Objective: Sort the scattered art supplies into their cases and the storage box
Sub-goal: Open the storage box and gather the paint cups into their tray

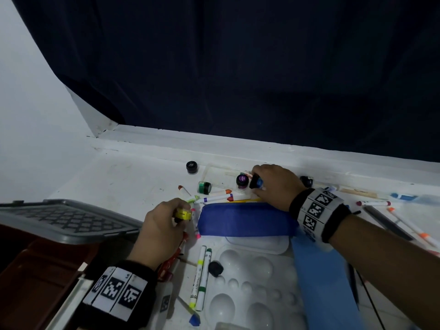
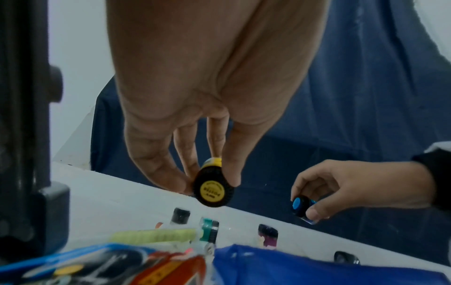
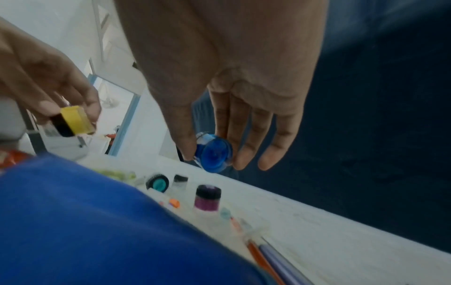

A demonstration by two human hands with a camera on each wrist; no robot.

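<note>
On a white table before a dark curtain, the head view shows the left hand point(image 1: 164, 225) pinching a yellow jar point(image 1: 182, 214), the storage box point(image 1: 42, 263) just left of it. Left wrist view: its cap faces the camera. Right wrist view: the right hand point(image 3: 231, 96) pinches a blue jar point(image 3: 214, 152), far from the box.

Dim, bluish light; wrist views blurred, edges warped.

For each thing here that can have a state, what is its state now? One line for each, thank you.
left hand: pinches the yellow paint pot, lifted
right hand: pinches the blue paint pot, lifted
yellow paint pot: capped, held sideways
blue paint pot: capped, held tilted
purple paint pot: capped, upright
green paint pot: capped, lying on its side
storage box lid: off the box, tilted
blue pencil case: lying flat; open or zipped, cannot tell
</note>
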